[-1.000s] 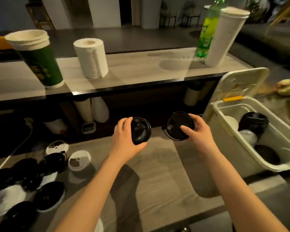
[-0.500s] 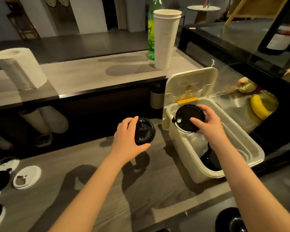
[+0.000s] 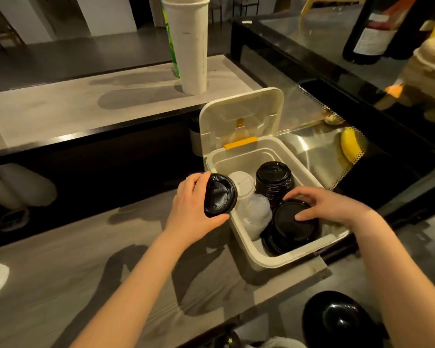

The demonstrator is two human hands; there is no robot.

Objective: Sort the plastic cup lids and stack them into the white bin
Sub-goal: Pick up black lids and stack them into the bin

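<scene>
Left hand (image 3: pixel 194 204) grips black lid (image 3: pixel 220 195) — embossing seemingly unreadable

Café counter: cup stack (image 3: pixel 190 43), display case (image 3: pixel 337 79).

Two hands: left hand (image 3: pixel 194 209) at nine o'clock, right hand (image 3: pixel 329 207) at three. One white bin (image 3: pixel 264 257), one banana (image 3: pixel 349 145), three black lid stacks.
</scene>
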